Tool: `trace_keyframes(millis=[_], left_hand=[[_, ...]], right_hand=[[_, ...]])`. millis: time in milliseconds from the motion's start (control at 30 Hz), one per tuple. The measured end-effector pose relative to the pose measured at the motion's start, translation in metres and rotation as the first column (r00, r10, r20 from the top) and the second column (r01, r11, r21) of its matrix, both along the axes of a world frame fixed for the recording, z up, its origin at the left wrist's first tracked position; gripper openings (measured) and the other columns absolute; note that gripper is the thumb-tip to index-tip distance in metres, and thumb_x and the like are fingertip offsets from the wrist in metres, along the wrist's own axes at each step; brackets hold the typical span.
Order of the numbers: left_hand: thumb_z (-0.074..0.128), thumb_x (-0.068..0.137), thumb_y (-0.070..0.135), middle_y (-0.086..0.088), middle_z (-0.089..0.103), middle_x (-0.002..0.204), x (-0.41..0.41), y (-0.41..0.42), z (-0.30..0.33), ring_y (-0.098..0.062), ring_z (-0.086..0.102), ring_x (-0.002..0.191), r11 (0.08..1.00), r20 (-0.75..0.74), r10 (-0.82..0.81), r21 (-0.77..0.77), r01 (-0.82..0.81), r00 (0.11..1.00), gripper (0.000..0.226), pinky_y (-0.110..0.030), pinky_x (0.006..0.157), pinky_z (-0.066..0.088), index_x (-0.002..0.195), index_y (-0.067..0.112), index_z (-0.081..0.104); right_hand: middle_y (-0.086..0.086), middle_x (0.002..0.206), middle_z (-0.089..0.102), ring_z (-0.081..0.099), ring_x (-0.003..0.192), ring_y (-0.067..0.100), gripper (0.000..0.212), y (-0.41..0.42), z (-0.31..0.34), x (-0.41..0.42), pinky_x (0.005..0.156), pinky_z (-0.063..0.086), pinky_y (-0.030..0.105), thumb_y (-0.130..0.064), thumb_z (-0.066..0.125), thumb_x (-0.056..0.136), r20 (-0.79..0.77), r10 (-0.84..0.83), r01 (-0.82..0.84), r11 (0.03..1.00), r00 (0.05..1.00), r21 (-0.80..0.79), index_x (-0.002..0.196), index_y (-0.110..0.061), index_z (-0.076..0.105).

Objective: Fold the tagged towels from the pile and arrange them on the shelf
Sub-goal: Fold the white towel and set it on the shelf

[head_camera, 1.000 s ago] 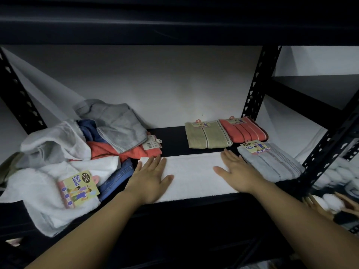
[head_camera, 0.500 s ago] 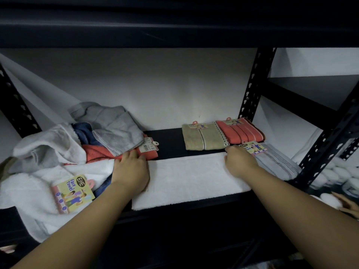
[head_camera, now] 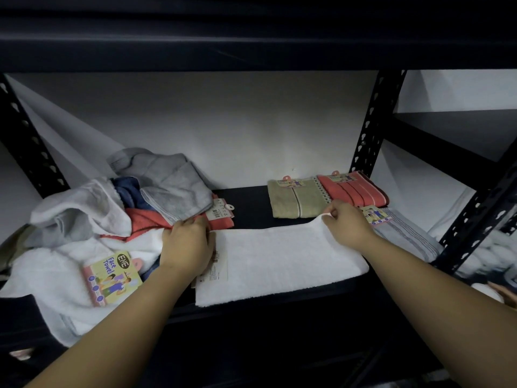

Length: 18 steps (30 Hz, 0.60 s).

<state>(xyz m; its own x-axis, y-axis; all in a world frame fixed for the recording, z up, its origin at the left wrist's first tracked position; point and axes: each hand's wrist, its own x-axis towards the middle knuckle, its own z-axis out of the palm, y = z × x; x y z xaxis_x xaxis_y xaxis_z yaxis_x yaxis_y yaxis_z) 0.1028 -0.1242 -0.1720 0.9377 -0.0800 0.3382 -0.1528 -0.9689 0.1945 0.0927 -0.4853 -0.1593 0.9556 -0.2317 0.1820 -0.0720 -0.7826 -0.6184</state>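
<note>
Shelf (head_camera: 251, 203): dark metal rack board with black perforated uprights at far left and right, pale wall behind.
Pile (head_camera: 92, 219): loose towels heaped on the left of the shelf, white, grey, navy and coral mixed together; a card tag (head_camera: 113, 277) reading "Face Towel" lies on the near white one.
White towel (head_camera: 285, 259): folded into a long strip, lying flat along the near edge of the shelf at centre, a printed label at its left end; its far right corner is lifted off the board.
Grey towel (head_camera: 411, 239): folded, near right, just beside the white towel's right end, with a tag on its far edge.
Olive towel (head_camera: 293, 201): folded and tagged, far centre-right.
Coral towel (head_camera: 354, 190): folded and tagged, touching the olive towel's right side.
Left hand (head_camera: 188, 245): grip curled over the white towel's far left corner, beside the pile.
Right hand (head_camera: 348, 224): grip pinching the raised far right corner of the white towel.
</note>
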Motion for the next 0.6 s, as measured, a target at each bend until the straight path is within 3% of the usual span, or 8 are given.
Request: trace_keyframes(millis=[133, 267, 367, 600], left_hand=[[0.057, 0.096, 0.036, -0.003, 0.068, 0.095, -0.001, 0.003, 0.0, -0.031, 0.06, 0.1, 0.999, -0.034, 0.047, -0.02, -0.048, 0.998, 0.016, -0.049, 0.091, 0.041, 0.094, 0.02, 0.06], [0.065, 0.09, 0.028, -0.004, 0.064, 0.081, -0.002, 0.007, -0.003, -0.03, 0.06, 0.084, 0.993, 0.001, 0.055, -0.106, -0.055, 0.998, 0.015, -0.04, 0.076, 0.046, 0.081, 0.017, 0.059], [0.07, 0.087, 0.023, -0.001, 0.06, 0.077, -0.004, 0.009, -0.007, -0.025, 0.055, 0.075, 0.981, 0.037, 0.024, -0.191, -0.017, 0.999, 0.018, -0.034, 0.065, 0.043, 0.077, 0.018, 0.056], [0.073, 0.086, 0.018, 0.001, 0.056, 0.078, -0.004, 0.015, -0.013, -0.02, 0.049, 0.072, 0.971, 0.066, 0.018, -0.24, -0.001, 0.998, 0.02, -0.031, 0.064, 0.036, 0.075, 0.018, 0.056]], right_hand=[[-0.002, 0.069, 0.059, 0.055, 0.065, 0.017, 0.014, -0.003, -0.008, 0.001, 0.055, 0.034, 0.025, -0.006, 0.062, 0.097, -0.007, -0.002, 0.002, 1.0, 1.0, -0.003, 0.086, -0.015, 0.062], [-0.005, 0.069, 0.06, 0.055, 0.065, 0.013, 0.013, -0.002, -0.013, 0.002, 0.058, 0.038, 0.024, -0.003, 0.066, 0.092, 0.018, -0.05, 0.05, 0.999, 0.999, -0.004, 0.085, -0.014, 0.065], [0.004, 0.072, 0.064, 0.058, 0.065, 0.02, 0.008, -0.001, -0.017, 0.002, 0.063, 0.047, 0.031, -0.005, 0.07, 0.091, 0.039, -0.093, 0.092, 0.995, 0.995, 0.025, 0.088, -0.012, 0.067], [0.001, 0.074, 0.061, 0.061, 0.076, 0.026, 0.011, 0.003, -0.023, 0.004, 0.067, 0.046, 0.032, -0.006, 0.07, 0.091, 0.102, -0.141, 0.139, 0.99, 0.985, 0.029, 0.089, -0.013, 0.062]])
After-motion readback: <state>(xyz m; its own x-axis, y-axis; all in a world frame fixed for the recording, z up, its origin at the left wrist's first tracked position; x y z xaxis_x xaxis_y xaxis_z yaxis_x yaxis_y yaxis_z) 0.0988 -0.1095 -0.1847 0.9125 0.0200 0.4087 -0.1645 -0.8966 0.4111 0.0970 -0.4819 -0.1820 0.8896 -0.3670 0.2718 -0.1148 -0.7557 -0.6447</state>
